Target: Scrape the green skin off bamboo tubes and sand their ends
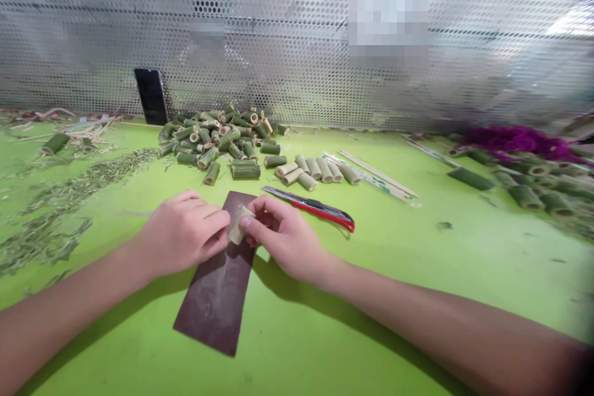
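Head view. A perforated metal screen (297,62) runs across the whole back. Below it is the green surface (417,297), bare on your near right.

Far left: green shavings (69,198) scattered in a long drift.

Back centre: a pile of green bamboo sections (223,136), heaped loosely. A dark phone (151,96) leans on the screen just left of the pile.

Far right: a purple tuft (515,139), with more green sections lying in front of it.

Near centre: a dark brown abrasive sheet (218,303) lies flat and slanted, its far end under your hands.

Right of the pile: a row of pale peeled sections (315,170), lying side by side. Flat wooden sticks (378,174) lie just beyond them.

A red-handled utility knife (315,205) lies near your right hand, not touching it.

Your left hand (180,232) is knuckles up, its fingers curled and pressed together, with the tips against the pale bamboo piece (239,223).

Your right hand (283,235) pinches the same piece between thumb and forefinger, with the other fingers tucked.

The piece sits between both hands over the sheet's far end. Whether it touches the sheet, you cannot tell.
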### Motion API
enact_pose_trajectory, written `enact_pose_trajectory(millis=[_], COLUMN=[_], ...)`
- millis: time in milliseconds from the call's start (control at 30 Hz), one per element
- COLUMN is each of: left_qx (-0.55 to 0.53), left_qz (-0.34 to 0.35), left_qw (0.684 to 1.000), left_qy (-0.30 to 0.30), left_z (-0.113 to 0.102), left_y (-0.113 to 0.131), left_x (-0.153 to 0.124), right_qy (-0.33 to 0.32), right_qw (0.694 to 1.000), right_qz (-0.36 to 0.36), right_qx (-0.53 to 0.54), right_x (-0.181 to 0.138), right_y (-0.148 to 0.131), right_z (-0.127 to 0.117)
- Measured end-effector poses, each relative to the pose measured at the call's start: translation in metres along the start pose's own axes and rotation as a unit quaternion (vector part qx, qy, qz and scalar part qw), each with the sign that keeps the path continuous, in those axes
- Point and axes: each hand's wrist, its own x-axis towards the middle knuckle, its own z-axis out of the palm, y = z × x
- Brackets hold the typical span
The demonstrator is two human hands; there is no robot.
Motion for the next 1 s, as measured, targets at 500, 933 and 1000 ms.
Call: enact_pose_trajectory(millis=[500, 933, 1000], left_qx=[-0.126, -0.281, -0.312], left_qz=[-0.117, -0.19, -0.216], left_qw=[0.984, 0.941, 0.925], left_qy=[-0.049, -0.011, -0.012], left_z=[-0.002, 0.0, -0.002], left_y=[0.002, 0.009, 0.009], left_x=[-0.004, 0.004, 0.005], right_qy=[0.012, 0.023, 0.019], right_qw=[1.0, 1.0, 1.0], right_qz=[-0.009, -0.011, -0.016], right_qx=[-0.009, 0.01, -0.003], right_x=[-0.002, -0.004, -0.004], right_y=[-0.003, -0.005, -0.004], right_z=[-0.001, 0.001, 0.001])
